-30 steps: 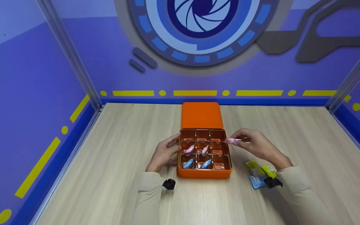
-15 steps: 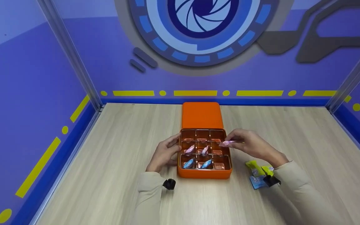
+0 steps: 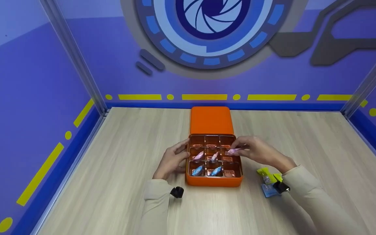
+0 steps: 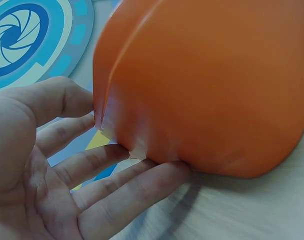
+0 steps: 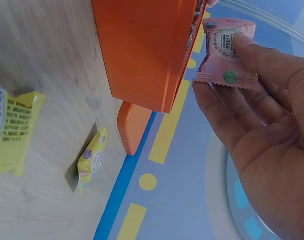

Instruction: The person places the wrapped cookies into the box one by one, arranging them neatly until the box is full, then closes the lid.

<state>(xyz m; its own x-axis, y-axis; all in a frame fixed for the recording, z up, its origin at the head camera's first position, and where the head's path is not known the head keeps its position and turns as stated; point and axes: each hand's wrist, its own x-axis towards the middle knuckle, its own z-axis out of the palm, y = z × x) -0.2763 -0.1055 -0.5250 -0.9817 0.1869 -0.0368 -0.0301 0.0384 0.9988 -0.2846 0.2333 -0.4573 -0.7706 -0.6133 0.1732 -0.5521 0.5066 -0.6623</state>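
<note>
An orange box [image 3: 214,181] stands with its lid [image 3: 211,120] folded back, showing a clear divided insert. My left hand [image 3: 172,160] rests its fingertips and thumb on the left side of the box, fingers fairly straight in the left wrist view. Between thumb and fingers, my right hand [image 3: 262,151] pinches a pink wrapped candy [image 5: 223,60] over the right compartment of the middle row. Pink candies lie in that row's left compartment [image 3: 199,156] and middle one [image 3: 214,156]. Blue candies sit in the front row's left compartment [image 3: 197,170] and middle one [image 3: 216,171].
Right of the box, beside the right wrist, lie yellow wrapped candies [image 3: 265,174] and a blue wrapped candy [image 3: 269,190]. A black wrist mount [image 3: 177,192] sits at the left cuff, another [image 3: 281,186] at the right. Blue printed panels surround the wooden table [image 3: 135,130].
My right hand has moved left with the pink candy, from beyond the right rim to over the middle row's right compartment. The left hand and the box have stayed in place.
</note>
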